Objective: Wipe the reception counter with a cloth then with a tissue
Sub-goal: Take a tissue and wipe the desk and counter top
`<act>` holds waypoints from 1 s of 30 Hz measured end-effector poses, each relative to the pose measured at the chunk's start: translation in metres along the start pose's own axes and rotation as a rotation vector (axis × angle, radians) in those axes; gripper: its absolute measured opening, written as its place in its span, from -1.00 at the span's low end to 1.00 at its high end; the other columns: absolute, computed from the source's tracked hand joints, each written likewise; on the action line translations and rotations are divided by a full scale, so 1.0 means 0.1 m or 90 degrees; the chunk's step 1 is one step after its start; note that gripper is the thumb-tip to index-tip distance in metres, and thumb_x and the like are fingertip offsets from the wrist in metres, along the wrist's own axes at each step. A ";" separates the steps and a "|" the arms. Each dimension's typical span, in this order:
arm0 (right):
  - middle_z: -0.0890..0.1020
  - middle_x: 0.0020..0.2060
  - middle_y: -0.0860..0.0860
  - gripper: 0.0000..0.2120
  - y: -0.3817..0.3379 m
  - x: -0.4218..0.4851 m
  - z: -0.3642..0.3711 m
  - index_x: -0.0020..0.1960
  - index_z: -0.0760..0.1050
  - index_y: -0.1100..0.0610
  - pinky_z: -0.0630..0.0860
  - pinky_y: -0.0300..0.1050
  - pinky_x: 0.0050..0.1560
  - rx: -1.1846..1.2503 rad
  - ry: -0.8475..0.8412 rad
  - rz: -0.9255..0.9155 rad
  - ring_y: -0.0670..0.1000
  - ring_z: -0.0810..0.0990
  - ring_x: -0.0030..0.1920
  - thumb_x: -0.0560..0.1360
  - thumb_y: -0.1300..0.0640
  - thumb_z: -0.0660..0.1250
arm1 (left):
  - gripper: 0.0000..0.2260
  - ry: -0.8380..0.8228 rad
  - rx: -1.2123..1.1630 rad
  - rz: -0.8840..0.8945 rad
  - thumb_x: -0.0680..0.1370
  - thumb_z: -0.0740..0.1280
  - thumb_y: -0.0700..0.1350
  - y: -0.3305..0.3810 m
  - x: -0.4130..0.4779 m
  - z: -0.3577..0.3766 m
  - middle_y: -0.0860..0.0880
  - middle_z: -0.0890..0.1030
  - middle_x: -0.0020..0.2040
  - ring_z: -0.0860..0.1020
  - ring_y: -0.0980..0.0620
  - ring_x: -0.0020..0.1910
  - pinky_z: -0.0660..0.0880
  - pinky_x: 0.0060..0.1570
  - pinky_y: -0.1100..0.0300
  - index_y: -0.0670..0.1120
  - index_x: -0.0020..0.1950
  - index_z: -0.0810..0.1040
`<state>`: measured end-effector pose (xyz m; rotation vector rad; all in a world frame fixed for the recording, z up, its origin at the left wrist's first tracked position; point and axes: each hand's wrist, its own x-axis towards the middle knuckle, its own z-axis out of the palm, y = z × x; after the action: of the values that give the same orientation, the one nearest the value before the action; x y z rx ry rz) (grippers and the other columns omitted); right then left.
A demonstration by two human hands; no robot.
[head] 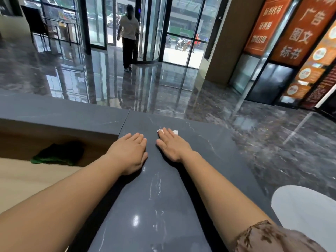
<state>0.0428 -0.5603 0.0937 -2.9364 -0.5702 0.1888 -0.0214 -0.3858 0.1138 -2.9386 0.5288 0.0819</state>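
Though mostly hidden, tissue (175, 132) under hand (171, 145)

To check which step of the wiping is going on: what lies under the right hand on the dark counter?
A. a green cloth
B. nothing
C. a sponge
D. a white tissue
D: white tissue edges show past the fingers of the flat right hand on the counter; the green cloth lies on the lower shelf.

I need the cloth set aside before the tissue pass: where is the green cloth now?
The green cloth lies bunched on the lower desk shelf behind the counter, left of the left hand, touching neither hand.
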 end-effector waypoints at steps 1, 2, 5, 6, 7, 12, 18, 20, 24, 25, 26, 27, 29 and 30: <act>0.02 0.56 0.08 -0.51 0.19 0.01 -0.01 0.54 0.03 0.13 -0.02 -0.03 0.50 0.016 0.002 0.031 0.05 -0.05 0.55 0.66 -0.01 -0.11 | -0.46 -0.003 -0.013 0.014 0.65 -0.07 0.09 0.06 0.02 -0.03 -0.11 0.01 0.58 -0.03 -0.02 0.55 -0.08 0.50 0.08 -0.16 0.56 -0.01; 0.07 0.54 0.09 -0.53 0.41 0.03 -0.02 0.52 0.07 0.12 0.02 -0.01 0.49 0.022 0.014 0.068 0.05 0.00 0.54 0.65 -0.02 -0.10 | -0.45 -0.009 -0.024 0.027 0.65 -0.06 0.11 0.11 0.05 -0.05 -0.11 0.02 0.57 -0.02 -0.02 0.55 -0.07 0.50 0.08 -0.16 0.56 0.01; 0.28 0.38 0.08 -0.59 1.07 -0.04 -0.11 0.41 0.21 0.13 0.19 0.03 0.40 0.023 0.059 0.176 0.08 0.18 0.43 0.63 0.00 -0.07 | -0.44 -0.036 -0.056 0.055 0.64 -0.02 0.13 0.26 0.15 -0.06 -0.11 0.06 0.57 0.02 -0.03 0.55 -0.04 0.50 0.08 -0.16 0.55 0.06; 0.30 0.34 0.08 -0.59 1.23 -0.07 -0.13 0.41 0.21 0.14 0.21 0.04 0.38 0.023 0.065 0.208 0.08 0.20 0.40 0.63 0.01 -0.08 | -0.45 -0.045 -0.070 0.055 0.64 0.00 0.12 0.29 0.17 -0.05 -0.10 0.08 0.56 0.03 -0.03 0.55 -0.01 0.49 0.08 -0.16 0.54 0.08; 0.32 0.30 0.08 -0.58 1.33 -0.09 -0.13 0.41 0.22 0.16 0.21 0.04 0.36 0.018 0.073 0.231 0.09 0.21 0.38 0.62 0.02 -0.08 | -0.45 -0.053 -0.088 0.053 0.64 0.02 0.12 0.29 0.19 -0.04 -0.10 0.09 0.56 0.05 -0.03 0.54 0.03 0.48 0.08 -0.16 0.53 0.10; 0.36 0.33 0.17 -0.53 0.97 0.15 -0.12 0.34 0.34 0.25 0.25 0.09 0.30 0.031 0.105 0.297 0.18 0.29 0.35 0.60 -0.03 -0.03 | -0.48 -0.068 -0.132 0.053 0.63 0.08 0.13 0.26 0.19 -0.07 -0.07 0.15 0.53 0.08 -0.02 0.54 0.21 0.38 0.07 -0.15 0.48 0.18; 0.26 0.44 0.15 -0.57 0.04 0.53 0.03 0.39 0.26 0.22 0.16 0.05 0.42 0.031 0.051 -0.018 0.15 0.17 0.46 0.63 0.01 -0.03 | -0.45 -0.066 -0.138 0.046 0.63 0.09 0.12 0.30 0.17 -0.11 -0.07 0.14 0.54 0.08 -0.02 0.54 0.14 0.43 0.10 -0.14 0.53 0.13; 0.24 0.46 0.09 -0.57 0.30 0.50 -0.02 0.43 0.23 0.16 0.15 0.06 0.44 0.053 0.036 -0.011 0.15 0.15 0.48 0.63 0.01 -0.05 | -0.45 -0.071 -0.140 0.046 0.63 0.09 0.12 0.31 0.17 -0.13 -0.07 0.13 0.55 0.07 -0.01 0.54 0.15 0.45 0.09 -0.14 0.53 0.13; 0.34 0.31 0.06 -0.62 1.24 0.30 -0.13 0.32 0.30 0.09 0.26 0.12 0.36 0.068 0.083 0.137 0.13 0.30 0.37 0.60 -0.03 -0.05 | -0.46 -0.087 -0.138 0.039 0.63 0.08 0.13 0.31 0.17 -0.14 -0.06 0.12 0.55 0.05 0.00 0.54 0.18 0.45 0.05 -0.13 0.52 0.13; 0.32 0.35 0.08 -0.62 1.41 0.25 -0.15 0.34 0.28 0.11 0.22 0.10 0.39 0.057 0.080 0.165 0.13 0.26 0.40 0.61 -0.01 -0.06 | -0.45 -0.088 -0.140 0.040 0.63 0.08 0.13 0.31 0.16 -0.13 -0.06 0.09 0.56 0.02 0.01 0.55 0.17 0.46 0.05 -0.13 0.53 0.11; 0.30 0.38 0.10 -0.61 1.53 0.22 -0.18 0.37 0.27 0.14 0.18 0.08 0.41 0.045 0.080 0.181 0.12 0.22 0.43 0.62 0.02 -0.06 | -0.44 -0.086 -0.141 0.040 0.63 0.08 0.13 0.31 0.16 -0.13 -0.05 0.07 0.56 0.00 0.01 0.55 0.15 0.47 0.06 -0.13 0.54 0.09; 0.28 0.40 0.11 -0.59 1.62 0.21 -0.19 0.39 0.26 0.16 0.16 0.07 0.42 0.035 0.083 0.195 0.12 0.20 0.44 0.62 0.04 -0.07 | -0.44 -0.085 -0.143 0.041 0.63 0.07 0.13 0.31 0.16 -0.12 -0.05 0.06 0.57 -0.01 0.01 0.55 0.13 0.47 0.07 -0.13 0.54 0.09; 0.22 0.46 0.13 -0.54 1.69 0.26 -0.19 0.45 0.20 0.18 0.12 0.07 0.45 0.022 0.084 0.229 0.10 0.14 0.47 0.62 0.03 -0.10 | -0.46 -0.081 -0.146 0.041 0.63 0.08 0.12 0.31 0.16 -0.11 -0.06 0.09 0.56 0.01 0.00 0.55 0.12 0.48 0.09 -0.13 0.53 0.12; 0.19 0.47 0.13 -0.52 1.70 0.30 -0.19 0.46 0.18 0.19 0.10 0.08 0.47 0.023 0.085 0.253 0.10 0.11 0.49 0.62 0.02 -0.10 | -0.47 -0.080 -0.146 0.041 0.63 0.08 0.11 0.32 0.16 -0.11 -0.06 0.11 0.55 0.01 0.01 0.55 0.12 0.47 0.09 -0.14 0.52 0.13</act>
<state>0.1345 -0.7074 0.0812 -2.9647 0.0380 0.0415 -0.0174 -0.4224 0.1192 -3.1089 0.6338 0.3545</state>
